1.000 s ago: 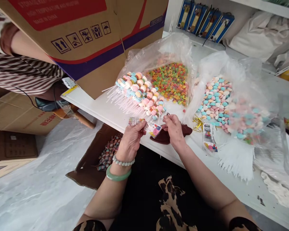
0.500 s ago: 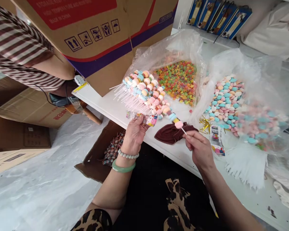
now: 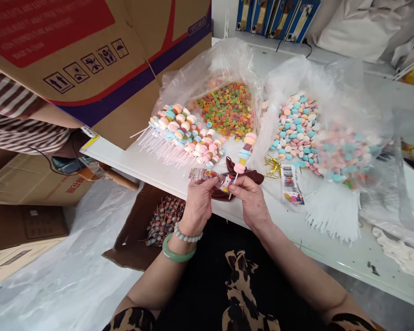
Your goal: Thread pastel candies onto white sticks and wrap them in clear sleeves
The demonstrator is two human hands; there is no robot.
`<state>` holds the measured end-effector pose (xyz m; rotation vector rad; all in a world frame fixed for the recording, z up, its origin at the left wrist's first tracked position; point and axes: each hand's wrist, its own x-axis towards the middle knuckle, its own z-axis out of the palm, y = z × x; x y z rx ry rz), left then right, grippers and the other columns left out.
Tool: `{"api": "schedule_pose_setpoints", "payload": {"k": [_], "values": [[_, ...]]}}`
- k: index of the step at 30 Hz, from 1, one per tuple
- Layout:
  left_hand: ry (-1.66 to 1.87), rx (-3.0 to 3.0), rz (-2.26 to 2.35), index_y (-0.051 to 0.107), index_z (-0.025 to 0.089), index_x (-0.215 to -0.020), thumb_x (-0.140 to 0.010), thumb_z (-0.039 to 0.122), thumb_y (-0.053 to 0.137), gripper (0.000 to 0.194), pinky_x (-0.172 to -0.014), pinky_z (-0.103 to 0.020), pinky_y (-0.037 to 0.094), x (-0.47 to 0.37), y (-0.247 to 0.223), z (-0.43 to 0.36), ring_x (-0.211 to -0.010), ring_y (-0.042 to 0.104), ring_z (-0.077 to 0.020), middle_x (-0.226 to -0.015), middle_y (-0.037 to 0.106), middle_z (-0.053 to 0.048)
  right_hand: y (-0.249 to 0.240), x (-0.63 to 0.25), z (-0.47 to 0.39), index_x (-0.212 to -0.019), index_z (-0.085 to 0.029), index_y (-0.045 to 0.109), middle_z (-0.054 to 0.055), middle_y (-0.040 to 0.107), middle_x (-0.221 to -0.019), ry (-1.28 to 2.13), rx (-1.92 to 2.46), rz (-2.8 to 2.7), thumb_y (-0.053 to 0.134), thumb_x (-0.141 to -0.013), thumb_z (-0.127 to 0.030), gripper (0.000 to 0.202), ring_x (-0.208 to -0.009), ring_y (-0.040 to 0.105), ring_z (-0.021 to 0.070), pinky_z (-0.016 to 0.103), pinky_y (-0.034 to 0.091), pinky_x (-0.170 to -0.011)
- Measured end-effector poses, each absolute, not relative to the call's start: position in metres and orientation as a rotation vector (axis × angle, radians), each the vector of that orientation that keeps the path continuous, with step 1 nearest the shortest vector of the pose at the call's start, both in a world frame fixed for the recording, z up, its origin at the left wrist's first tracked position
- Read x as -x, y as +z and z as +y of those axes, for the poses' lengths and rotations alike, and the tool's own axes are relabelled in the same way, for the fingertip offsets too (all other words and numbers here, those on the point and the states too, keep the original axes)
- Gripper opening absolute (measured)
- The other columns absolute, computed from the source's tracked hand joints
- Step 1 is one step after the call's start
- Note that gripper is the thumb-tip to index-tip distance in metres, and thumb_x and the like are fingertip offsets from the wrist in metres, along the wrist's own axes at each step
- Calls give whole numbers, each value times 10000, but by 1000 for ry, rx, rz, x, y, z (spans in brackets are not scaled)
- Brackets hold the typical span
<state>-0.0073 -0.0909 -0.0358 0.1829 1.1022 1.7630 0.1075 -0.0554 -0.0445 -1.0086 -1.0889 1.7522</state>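
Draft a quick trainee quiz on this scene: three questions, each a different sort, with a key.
1. Multiple choice: What is in the right hand?
A) a white sack
B) a stick of candies
C) a blue binder
2. True or false: The green bangle and the bead bracelet are on the same arm.
3. Fill in the blank: The ring-shaped candies lie in a clear plastic ____.

Key: 1. B; 2. true; 3. bag

bright, soft light with pale glare on the marbled floor (image 3: pixel 79 239); edges stretch, wide-angle; small print looks soft.
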Motion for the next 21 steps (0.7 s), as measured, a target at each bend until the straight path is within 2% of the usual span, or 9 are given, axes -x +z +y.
{"api": "schedule_pose_setpoints", "payload": {"k": [4,8,12,16,21], "values": [[1561,-235,1111,714,139,-784,-584,270,852,276,-548,-226,490,-2,-43,-92,-589,601,-104,-711,686,-12,-50,-108,-57,-630,-206,601,-43,573,-601,1631,1073,-1088,718,-689,-285,153,-591,471,122,269,394,-606],[1543,-202,1171,699,126,-704,-548,313,874,299,-542,-218,460,-5,-54,-91,-539,559,-83,-654,671,-12,-46,-112,-56,-628,-208,583,-41,554,-606,1651,1086,-1139,704,-690,-289,159,-599,462,122,268,391,-607],[1594,-269,1177,683,125,-649,-575,319,868,278,-541,-210,434,-4,-58,-89,-521,539,-77,-601,651,-9,-38,-113,-54,-614,-211,550,-37,523,-617,1682,1068,-1228,705,-694,-321,206,-617,443,123,261,377,-599],[1588,-335,1219,672,133,-669,-639,404,834,317,-517,-204,420,0,-55,-91,-489,505,-70,-581,628,3,-38,-114,-50,-590,-209,513,-49,478,-568,1716,1082,-1225,714,-675,-335,252,-581,410,115,256,343,-563],[1479,-367,1190,673,134,-732,-665,443,815,347,-520,-212,460,8,-52,-91,-496,550,-93,-592,635,-9,-39,-113,-43,-570,-202,501,-53,491,-545,1721,1111,-1235,706,-667,-302,248,-552,405,103,252,327,-550]]}}
